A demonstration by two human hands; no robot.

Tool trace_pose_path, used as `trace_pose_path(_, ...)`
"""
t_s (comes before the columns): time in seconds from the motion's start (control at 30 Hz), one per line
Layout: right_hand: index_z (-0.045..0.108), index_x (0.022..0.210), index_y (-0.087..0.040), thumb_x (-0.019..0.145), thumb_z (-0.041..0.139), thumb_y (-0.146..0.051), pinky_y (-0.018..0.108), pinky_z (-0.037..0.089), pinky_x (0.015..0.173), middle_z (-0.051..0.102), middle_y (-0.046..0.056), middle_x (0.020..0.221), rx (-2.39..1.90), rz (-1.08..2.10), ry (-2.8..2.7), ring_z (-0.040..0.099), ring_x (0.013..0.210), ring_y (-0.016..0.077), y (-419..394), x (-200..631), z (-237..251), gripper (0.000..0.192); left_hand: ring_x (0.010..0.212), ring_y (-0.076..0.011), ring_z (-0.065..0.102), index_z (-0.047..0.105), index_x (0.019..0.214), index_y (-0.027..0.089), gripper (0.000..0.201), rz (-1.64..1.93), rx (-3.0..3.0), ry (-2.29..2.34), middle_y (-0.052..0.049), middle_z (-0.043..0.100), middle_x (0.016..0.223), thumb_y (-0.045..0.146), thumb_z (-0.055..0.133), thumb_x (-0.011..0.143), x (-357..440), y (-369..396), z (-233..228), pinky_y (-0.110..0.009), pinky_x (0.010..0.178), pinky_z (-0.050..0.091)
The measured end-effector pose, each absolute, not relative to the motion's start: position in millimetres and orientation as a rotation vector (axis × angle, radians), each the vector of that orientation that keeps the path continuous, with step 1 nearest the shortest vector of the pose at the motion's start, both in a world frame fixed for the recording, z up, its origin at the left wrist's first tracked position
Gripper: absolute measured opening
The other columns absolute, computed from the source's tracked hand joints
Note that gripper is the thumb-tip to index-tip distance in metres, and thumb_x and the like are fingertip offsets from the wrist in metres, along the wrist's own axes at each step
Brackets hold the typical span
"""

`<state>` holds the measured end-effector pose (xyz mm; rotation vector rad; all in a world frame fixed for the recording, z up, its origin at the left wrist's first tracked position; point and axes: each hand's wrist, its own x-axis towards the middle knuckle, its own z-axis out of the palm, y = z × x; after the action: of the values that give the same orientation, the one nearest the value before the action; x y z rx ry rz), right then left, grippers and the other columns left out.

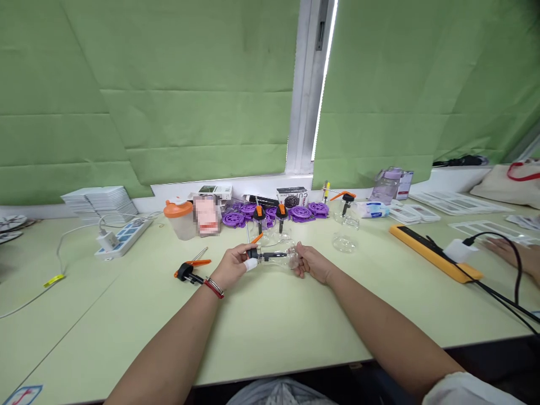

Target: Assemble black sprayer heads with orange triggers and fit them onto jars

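Observation:
A clear bottle with a black and orange pump head (284, 247) lies sideways between my hands, a little above the table. My left hand (231, 269), its thumb wrapped in white, is closed around the black head. My right hand (314, 264) grips the clear base. A dark tube runs inside the bottle. Left of my left hand lies a loose black pump head with an orange lever (185, 273). Behind the held bottle stand two clear bottles with similar heads (259, 214), partly hidden. A clear bottle without a visible head (345, 242) rests to the right.
Purple plastic parts (302, 214) and boxes (292, 197) line the wall. An orange-lidded cup (180, 219) stands left of them. White power strip (126, 236) at left; yellow power strip (434, 253) with cables at right. Another person's hand (510, 253) rests at far right.

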<state>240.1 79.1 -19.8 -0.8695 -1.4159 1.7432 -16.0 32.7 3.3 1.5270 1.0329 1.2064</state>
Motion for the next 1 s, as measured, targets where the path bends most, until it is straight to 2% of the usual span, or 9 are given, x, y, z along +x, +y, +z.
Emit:
trace_pose_path(0.07, 0.061, 0.091, -0.012, 0.082, 0.047, -0.061, 0.021, 0.040, 0.038, 0.063, 0.008, 0.070, -0.866, 1.730, -1.426, 0.059, 0.052, 0.0137, 78.1, 240.6, -17.8, 0.052, 0.077, -0.0149, 0.060, 0.062, 0.114, 0.015, 0.055, 1.187, 1.493, 1.045, -0.008, 0.066, 0.096, 0.031, 0.077, 0.063, -16.3, 32.8, 3.5, -0.031, 0.075, 0.048)
trace_pose_path(0.13, 0.059, 0.104, -0.014, 0.080, 0.058, -0.052, 0.022, 0.046, 0.045, 0.065, 0.009, 0.085, -0.789, 1.738, -1.426, 0.064, 0.068, 0.0161, 75.3, 243.2, -13.7, 0.045, 0.076, -0.0148, 0.060, 0.062, 0.114, 0.014, 0.057, 1.188, 1.462, 1.063, -0.007, 0.067, 0.092, 0.032, 0.077, 0.062, -16.6, 32.8, 4.1, -0.031, 0.076, 0.048)
trace_pose_path(0.23, 0.048, 0.124, -0.024, 0.074, 0.070, -0.039, 0.022, 0.049, 0.050, 0.063, 0.007, 0.102, -0.713, 1.772, -1.422, 0.065, 0.075, 0.0163, 73.5, 246.0, -11.5, 0.057, 0.076, -0.0147, 0.061, 0.063, 0.112, 0.014, 0.056, 1.202, 1.449, 1.071, -0.007, 0.067, 0.091, 0.031, 0.078, 0.061, -15.6, 32.7, 4.6, -0.032, 0.076, 0.048)
trace_pose_path(0.37, 0.057, 0.105, -0.014, 0.083, 0.049, -0.057, 0.019, 0.037, 0.035, 0.064, 0.007, 0.073, -0.887, 1.743, -1.431, 0.057, 0.046, 0.0115, 80.4, 242.0, -19.8, 0.049, 0.076, -0.0139, 0.060, 0.063, 0.110, 0.013, 0.055, 1.188, 1.450, 1.053, -0.008, 0.067, 0.095, 0.030, 0.079, 0.059, -12.5, 31.6, 5.0, -0.031, 0.075, 0.048)
trace_pose_path(0.43, 0.060, 0.095, -0.012, 0.085, 0.042, -0.060, 0.018, 0.033, 0.032, 0.063, 0.008, 0.069, -0.937, 1.714, -1.439, 0.055, 0.045, 0.0113, 82.4, 240.5, -22.0, 0.053, 0.074, -0.0131, 0.059, 0.063, 0.110, 0.013, 0.055, 1.182, 1.432, 1.060, -0.007, 0.067, 0.092, 0.030, 0.078, 0.060, -12.0, 30.9, 5.8, -0.029, 0.073, 0.047)
trace_pose_path(0.53, 0.058, 0.110, -0.017, 0.082, 0.054, -0.052, 0.019, 0.043, 0.040, 0.064, 0.011, 0.098, -0.847, 1.717, -1.445, 0.063, 0.068, 0.0152, 78.6, 243.0, -17.3, 0.044, 0.073, -0.0127, 0.059, 0.063, 0.110, 0.013, 0.055, 1.202, 1.398, 1.068, -0.005, 0.067, 0.087, 0.030, 0.079, 0.059, -12.6, 30.9, 6.8, -0.028, 0.072, 0.047)
trace_pose_path(0.63, 0.043, 0.131, -0.032, 0.073, 0.070, -0.035, 0.021, 0.049, 0.050, 0.052, 0.008, 0.125, -0.773, 1.710, -1.468, 0.063, 0.084, 0.0163, 72.9, 246.2, -10.6, 0.064, 0.074, -0.0136, 0.059, 0.063, 0.110, 0.013, 0.057, 1.208, 1.372, 1.072, -0.005, 0.068, 0.085, 0.030, 0.079, 0.059, -12.8, 31.6, 6.8, -0.029, 0.074, 0.047)
trace_pose_path(0.87, 0.054, 0.112, -0.018, 0.082, 0.049, -0.059, 0.017, 0.032, 0.034, 0.061, 0.003, 0.073, -0.903, 1.669, -1.473, 0.052, 0.046, 0.0089, 79.2, 239.0, -19.1, 0.051, 0.072, -0.0133, 0.059, 0.064, 0.107, 0.013, 0.054, 1.194, 1.402, 1.070, -0.004, 0.067, 0.082, 0.031, 0.079, 0.059, -10.3, 29.7, 9.5, -0.029, 0.074, 0.047)
trace_pose_path(1.0, 0.046, 0.127, -0.025, 0.079, 0.059, -0.049, 0.021, 0.047, 0.048, 0.061, 0.009, 0.104, -0.762, 1.703, -1.479, 0.063, 0.077, 0.0160, 75.4, 243.5, -15.1, 0.055, 0.074, -0.0149, 0.061, 0.064, 0.109, 0.013, 0.058, 1.207, 1.366, 1.072, -0.005, 0.068, 0.083, 0.032, 0.080, 0.057, -11.6, 30.0, 10.0, -0.031, 0.076, 0.047)
